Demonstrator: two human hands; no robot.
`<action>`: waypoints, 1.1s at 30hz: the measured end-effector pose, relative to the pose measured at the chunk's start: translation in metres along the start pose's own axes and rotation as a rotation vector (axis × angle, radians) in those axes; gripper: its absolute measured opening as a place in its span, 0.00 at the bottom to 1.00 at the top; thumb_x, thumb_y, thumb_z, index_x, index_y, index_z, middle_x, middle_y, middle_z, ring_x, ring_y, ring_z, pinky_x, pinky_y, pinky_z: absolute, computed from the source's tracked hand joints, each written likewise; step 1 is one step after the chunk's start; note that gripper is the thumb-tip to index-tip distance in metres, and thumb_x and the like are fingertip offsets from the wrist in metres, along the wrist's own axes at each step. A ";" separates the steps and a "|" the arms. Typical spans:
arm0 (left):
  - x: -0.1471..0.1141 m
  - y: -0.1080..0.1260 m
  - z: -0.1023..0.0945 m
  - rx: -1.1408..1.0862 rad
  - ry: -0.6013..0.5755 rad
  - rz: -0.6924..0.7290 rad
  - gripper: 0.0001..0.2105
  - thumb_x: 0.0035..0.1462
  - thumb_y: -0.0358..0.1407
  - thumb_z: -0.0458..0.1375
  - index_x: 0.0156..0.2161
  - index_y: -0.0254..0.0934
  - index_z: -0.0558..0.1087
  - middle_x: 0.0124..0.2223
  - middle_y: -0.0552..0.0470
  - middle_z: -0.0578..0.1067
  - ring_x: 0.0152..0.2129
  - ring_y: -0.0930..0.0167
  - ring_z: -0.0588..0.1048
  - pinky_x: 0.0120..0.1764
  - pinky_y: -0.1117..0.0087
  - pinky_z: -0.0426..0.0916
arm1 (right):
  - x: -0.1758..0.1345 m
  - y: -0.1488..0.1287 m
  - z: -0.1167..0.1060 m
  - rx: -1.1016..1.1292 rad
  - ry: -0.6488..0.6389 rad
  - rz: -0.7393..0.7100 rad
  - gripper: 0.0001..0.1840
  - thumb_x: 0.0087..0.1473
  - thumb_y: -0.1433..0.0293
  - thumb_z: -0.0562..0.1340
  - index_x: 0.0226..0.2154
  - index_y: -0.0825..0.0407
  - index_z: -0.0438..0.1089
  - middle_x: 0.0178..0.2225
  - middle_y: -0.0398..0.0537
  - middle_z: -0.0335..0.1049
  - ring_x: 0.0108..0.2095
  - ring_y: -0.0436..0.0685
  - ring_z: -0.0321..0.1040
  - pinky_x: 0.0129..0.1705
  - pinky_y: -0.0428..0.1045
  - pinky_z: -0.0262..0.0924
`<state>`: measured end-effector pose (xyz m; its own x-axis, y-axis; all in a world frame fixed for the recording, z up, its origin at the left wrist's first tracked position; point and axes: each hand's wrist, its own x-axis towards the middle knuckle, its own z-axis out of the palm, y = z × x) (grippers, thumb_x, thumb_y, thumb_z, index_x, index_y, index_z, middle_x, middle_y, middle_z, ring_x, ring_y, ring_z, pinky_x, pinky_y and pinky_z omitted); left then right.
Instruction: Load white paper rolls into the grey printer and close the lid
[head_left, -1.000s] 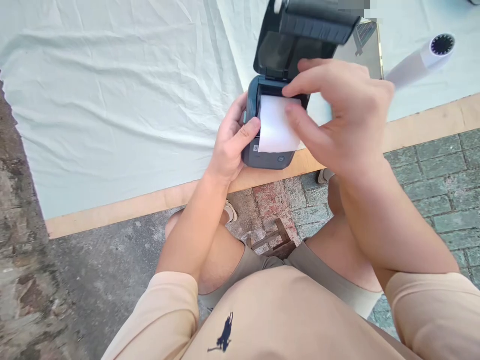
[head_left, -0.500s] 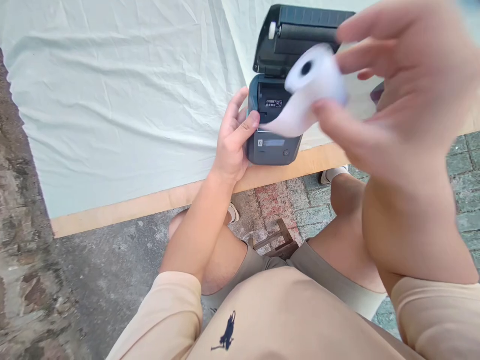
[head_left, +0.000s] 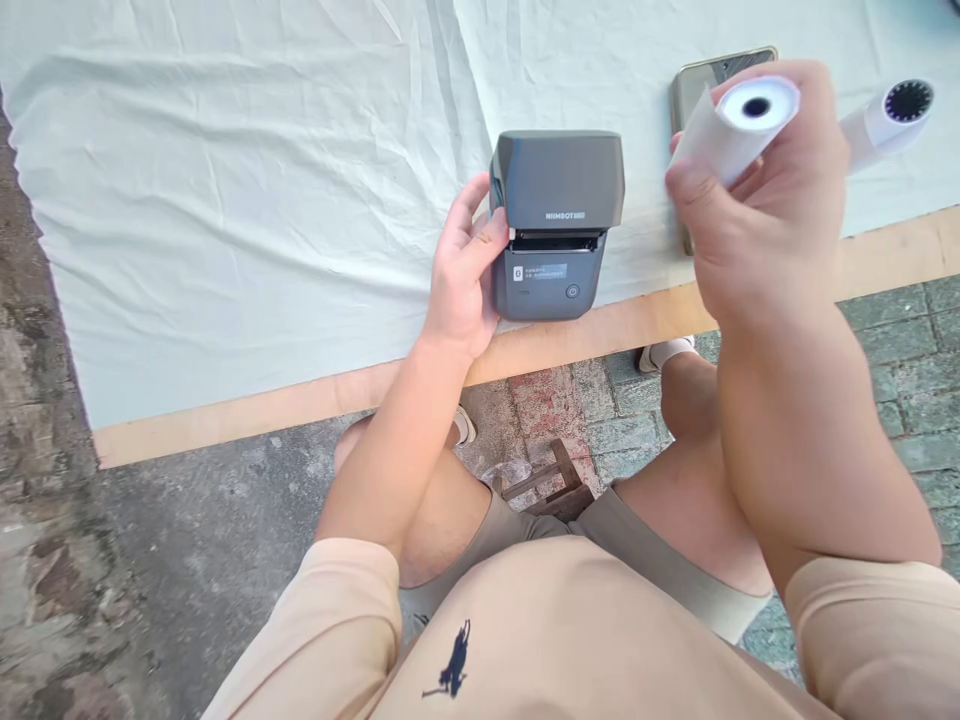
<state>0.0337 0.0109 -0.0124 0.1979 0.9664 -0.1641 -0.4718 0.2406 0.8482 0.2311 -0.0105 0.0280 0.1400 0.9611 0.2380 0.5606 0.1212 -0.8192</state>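
near the light wooden edge (head_left: pixel 337 395) of the cloth-covered table, a dark grey printer (head_left: pixel 544 290) stood with its lid (head_left: pixel 559 180) lowered, a dark slot showing beneath it. the left hand (head_left: pixel 461 275) clasped the printer's left side, thumb pressed near the slot. apart from it, to the right, the right hand (head_left: pixel 780 215) pinched a white paper roll (head_left: pixel 739 130) between thumb and fingers, over a partly hidden phone (head_left: pixel 696 88). a white tube (head_left: pixel 881 130) lay just beyond that hand.
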 end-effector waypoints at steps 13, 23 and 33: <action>0.001 -0.003 -0.002 0.003 -0.056 0.033 0.10 0.58 0.36 0.54 0.46 0.43 0.67 0.41 0.55 0.75 0.61 0.66 0.65 0.62 0.61 0.62 | -0.007 -0.015 -0.005 -0.495 0.009 -0.164 0.28 0.44 0.70 0.61 0.51 0.49 0.62 0.52 0.50 0.62 0.55 0.62 0.60 0.55 0.61 0.54; -0.001 -0.002 -0.005 0.068 -0.131 0.001 0.11 0.59 0.38 0.52 0.47 0.45 0.68 0.41 0.54 0.75 0.58 0.64 0.68 0.58 0.59 0.68 | -0.005 -0.040 -0.002 -0.244 -0.167 -0.480 0.18 0.41 0.69 0.55 0.39 0.46 0.58 0.39 0.47 0.62 0.41 0.57 0.61 0.44 0.55 0.59; -0.005 0.002 -0.003 0.082 -0.216 -0.016 0.13 0.59 0.40 0.54 0.50 0.45 0.67 0.44 0.55 0.77 0.59 0.63 0.68 0.57 0.58 0.69 | -0.003 -0.038 0.004 -0.372 0.356 -0.474 0.15 0.60 0.63 0.54 0.25 0.53 0.62 0.21 0.43 0.56 0.23 0.47 0.56 0.29 0.49 0.55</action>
<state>0.0295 0.0066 -0.0116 0.3880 0.9187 -0.0735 -0.3972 0.2386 0.8862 0.2069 -0.0166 0.0563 0.0343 0.6782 0.7341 0.8607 0.3532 -0.3666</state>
